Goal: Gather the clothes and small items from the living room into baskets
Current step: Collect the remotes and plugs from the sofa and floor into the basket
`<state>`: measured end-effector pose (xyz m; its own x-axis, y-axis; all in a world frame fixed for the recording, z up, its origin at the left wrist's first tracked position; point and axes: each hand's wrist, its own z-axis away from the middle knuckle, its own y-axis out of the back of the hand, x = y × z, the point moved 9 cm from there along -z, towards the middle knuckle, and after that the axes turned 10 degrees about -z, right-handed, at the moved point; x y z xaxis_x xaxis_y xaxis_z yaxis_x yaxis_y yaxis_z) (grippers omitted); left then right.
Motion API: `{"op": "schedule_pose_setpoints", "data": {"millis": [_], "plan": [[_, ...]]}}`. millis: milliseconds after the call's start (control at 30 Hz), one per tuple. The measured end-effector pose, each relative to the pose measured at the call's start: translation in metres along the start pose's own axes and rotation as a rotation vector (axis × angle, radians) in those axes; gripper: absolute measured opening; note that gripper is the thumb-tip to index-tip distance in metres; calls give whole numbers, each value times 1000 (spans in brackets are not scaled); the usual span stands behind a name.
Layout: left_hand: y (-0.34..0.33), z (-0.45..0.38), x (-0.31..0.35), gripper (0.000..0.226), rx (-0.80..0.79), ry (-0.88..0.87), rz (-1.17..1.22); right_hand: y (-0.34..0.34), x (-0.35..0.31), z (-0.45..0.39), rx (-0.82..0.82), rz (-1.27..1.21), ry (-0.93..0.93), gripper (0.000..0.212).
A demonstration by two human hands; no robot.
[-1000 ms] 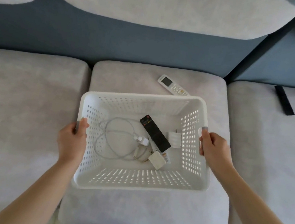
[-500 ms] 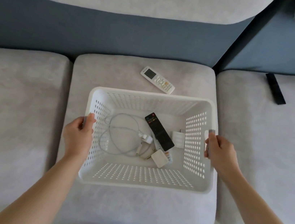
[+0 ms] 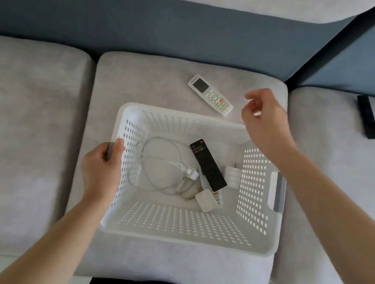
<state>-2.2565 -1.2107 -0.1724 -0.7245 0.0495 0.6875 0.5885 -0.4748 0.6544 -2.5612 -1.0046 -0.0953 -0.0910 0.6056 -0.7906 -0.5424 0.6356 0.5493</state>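
- Looking down from the head view, the white remote (image 3: 210, 94) lay on the sofa cushion (image 3: 142, 82) just beyond the basket (image 3: 192, 236), to the left of the right hand (image 3: 266, 121), its long axis running from far-left to near-right.
- The right hand, nearer, hovered with fingers loosely curled, holding nothing (likely the reaching hand).
- The left hand (image 3: 102, 168) gripped the basket's left rim.
- No writing was legible.
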Motion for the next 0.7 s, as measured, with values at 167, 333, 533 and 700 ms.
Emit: {"op": "schedule_pose_setpoints", "data": {"millis": [167,333,533,700], "plan": [[2,2,3,62,31,-21,-21,-67,22,-84,-209,134,-99,29],[6,4,8,54,64,-38,-40,-117,60,-133,-445,471,-149,57],[5,5,5,53,44,4,-15,-138,88,-169,-495,788,-115,82],[4,3,3,54,56,-3,-19,-154,108,-173,-547,921,-181,104]]}}
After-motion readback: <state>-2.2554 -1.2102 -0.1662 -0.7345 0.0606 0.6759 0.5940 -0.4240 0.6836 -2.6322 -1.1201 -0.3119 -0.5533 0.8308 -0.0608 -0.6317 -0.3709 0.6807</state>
